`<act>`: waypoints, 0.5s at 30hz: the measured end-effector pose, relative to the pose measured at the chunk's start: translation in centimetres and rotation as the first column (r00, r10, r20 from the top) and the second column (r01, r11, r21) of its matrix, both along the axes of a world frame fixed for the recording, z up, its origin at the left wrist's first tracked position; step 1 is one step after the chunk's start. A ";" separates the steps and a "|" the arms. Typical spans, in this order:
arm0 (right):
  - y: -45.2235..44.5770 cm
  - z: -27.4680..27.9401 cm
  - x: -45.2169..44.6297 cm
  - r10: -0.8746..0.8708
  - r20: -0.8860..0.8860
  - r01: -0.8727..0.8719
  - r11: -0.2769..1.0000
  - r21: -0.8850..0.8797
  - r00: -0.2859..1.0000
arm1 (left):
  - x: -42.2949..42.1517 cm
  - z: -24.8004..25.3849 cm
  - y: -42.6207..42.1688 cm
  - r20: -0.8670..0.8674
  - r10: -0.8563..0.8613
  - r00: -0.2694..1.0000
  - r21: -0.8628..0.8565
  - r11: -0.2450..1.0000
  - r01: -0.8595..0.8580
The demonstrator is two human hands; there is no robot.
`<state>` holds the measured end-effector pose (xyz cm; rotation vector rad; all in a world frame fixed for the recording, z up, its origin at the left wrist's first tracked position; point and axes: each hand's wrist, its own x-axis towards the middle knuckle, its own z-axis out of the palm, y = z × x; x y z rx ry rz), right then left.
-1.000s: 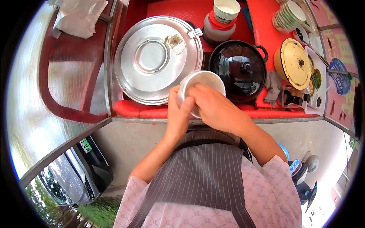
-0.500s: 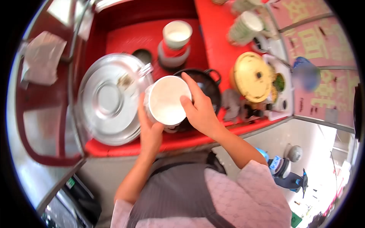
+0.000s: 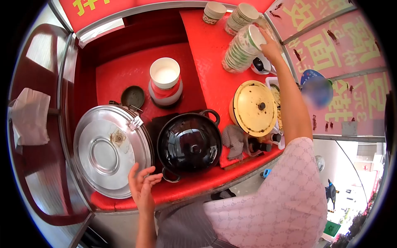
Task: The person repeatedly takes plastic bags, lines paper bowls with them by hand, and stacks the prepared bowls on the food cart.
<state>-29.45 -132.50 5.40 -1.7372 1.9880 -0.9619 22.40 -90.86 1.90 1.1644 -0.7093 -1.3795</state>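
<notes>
My left hand (image 3: pixel 142 186), fingers spread and holding nothing, hovers near the red counter's front edge, between the steamer-like metal pot lid (image 3: pixel 89 161) and a black lidded pot (image 3: pixel 190 142). At the upper right, my right arm is stretched out. There my right hand (image 3: pixel 269 44) grips the rim of the top paper bowl (image 3: pixel 257 38) in a tilted, green-patterned stack (image 3: pixel 237 53) wrapped in clear plastic. Its fingertips are partly hidden by the bowl.
A white tub (image 3: pixel 165 72) stands on a red-and-grey base. Beside it is a small dark pan (image 3: pixel 133 97). A yellow lidded pot (image 3: pixel 253 108), a grey cloth (image 3: pixel 233 140) and more stacked bowls (image 3: pixel 242 17) occupy the right side. A pink sign panel (image 3: pixel 331 45) borders the counter.
The white paper bowl held between both hands is no longer there. My right hand has reached up right to the bowl stack, my left hand has opened, and the view has shifted.
</notes>
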 end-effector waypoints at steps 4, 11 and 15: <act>-0.1 2.4 2.9 -0.030 -0.610 0.203 0.955 0.216 0.792 | 0.5 -0.4 -0.3 0.045 -0.007 0.999 -0.003 1.000 0.007; 0.0 2.8 5.1 0.008 -0.786 0.327 0.907 0.266 0.618 | 5.9 0.6 -3.1 0.402 -0.009 0.916 -0.015 1.000 0.016; 1.5 2.8 6.5 -0.021 -0.713 0.332 0.895 0.299 0.701 | 13.1 3.2 -8.6 0.868 0.070 0.492 -0.161 0.976 0.146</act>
